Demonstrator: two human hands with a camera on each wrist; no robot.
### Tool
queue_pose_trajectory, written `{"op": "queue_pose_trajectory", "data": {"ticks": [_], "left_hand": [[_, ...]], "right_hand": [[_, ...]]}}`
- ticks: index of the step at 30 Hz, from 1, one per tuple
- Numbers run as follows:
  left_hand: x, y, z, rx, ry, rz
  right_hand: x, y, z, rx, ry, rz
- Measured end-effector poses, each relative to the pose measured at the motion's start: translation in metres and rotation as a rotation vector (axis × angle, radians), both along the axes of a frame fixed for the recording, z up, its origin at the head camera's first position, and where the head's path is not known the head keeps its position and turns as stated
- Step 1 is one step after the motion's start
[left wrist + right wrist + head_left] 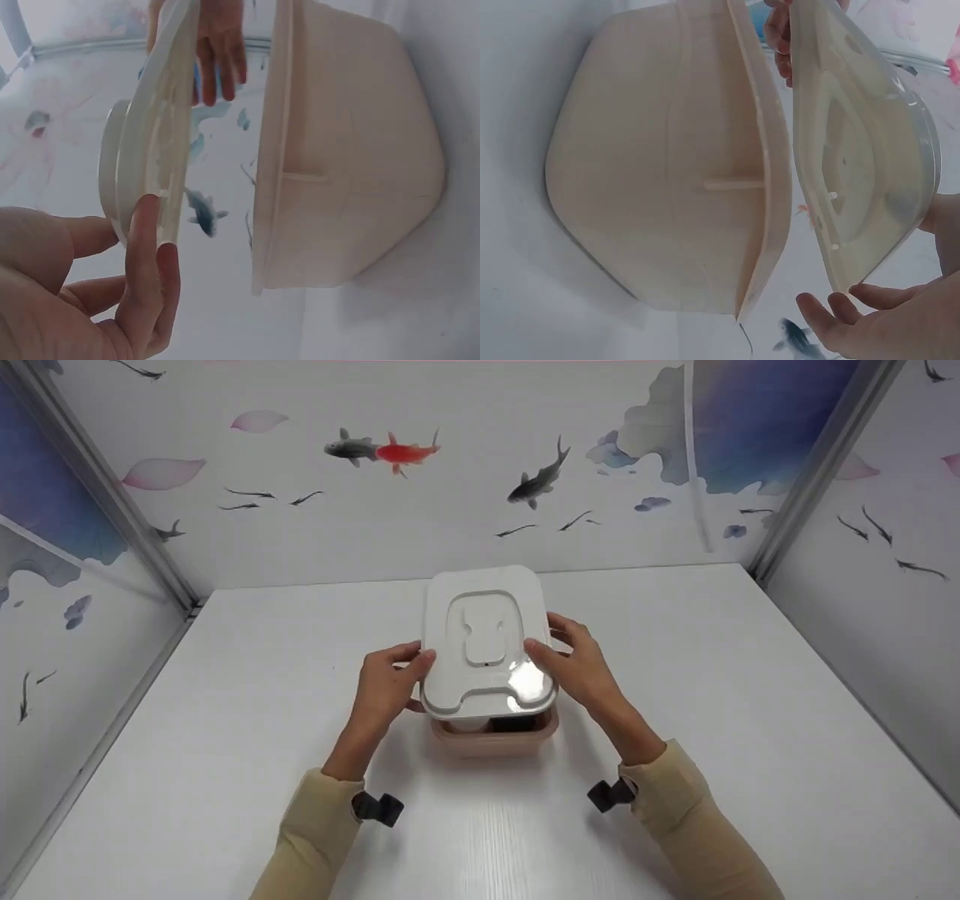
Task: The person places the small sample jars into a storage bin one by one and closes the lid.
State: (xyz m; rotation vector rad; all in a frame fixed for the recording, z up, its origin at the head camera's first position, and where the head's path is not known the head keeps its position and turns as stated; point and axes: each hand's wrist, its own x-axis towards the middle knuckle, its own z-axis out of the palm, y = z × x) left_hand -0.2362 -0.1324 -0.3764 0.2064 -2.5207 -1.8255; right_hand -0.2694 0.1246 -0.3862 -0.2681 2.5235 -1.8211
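Observation:
A white plastic lid [486, 641] with a raised pattern is held up over a pink plastic box [495, 744]. My left hand [386, 682] grips the lid's left edge, thumb on top and fingers at the side and below. On the opposite edge my right hand [581, 660] holds it the same way. Both wrist views show a gap between the lid [150, 142] and the rim of the box [667, 165], which stands upright on the table. Under the lid's near edge a dark thing [514, 724] and a white thing [469, 725] peek out of the box; the rest is hidden.
The white table [262, 660] carries the box near its middle. A white back wall [465, 525] printed with fish closes off the far side, and printed side panels [892, 585] stand left and right along metal posts [825, 472].

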Motion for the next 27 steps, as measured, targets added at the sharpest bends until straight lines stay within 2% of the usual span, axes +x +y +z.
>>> {"op": "queue_pose_trajectory", "data": {"ticks": [6,11,27], "left_hand": [[-0.006,0.008,-0.006,-0.011,-0.056,0.002],[-0.008,0.009,-0.011,-0.025,-0.069,0.012],[-0.008,0.006,-0.015,-0.086,-0.108,-0.025]], "right_hand": [[-0.003,-0.001,-0.007,0.031,-0.032,-0.034],[-0.006,0.0,-0.012,0.064,-0.071,-0.041],[-0.003,-0.003,-0.018,0.131,-0.154,-0.03]]}}
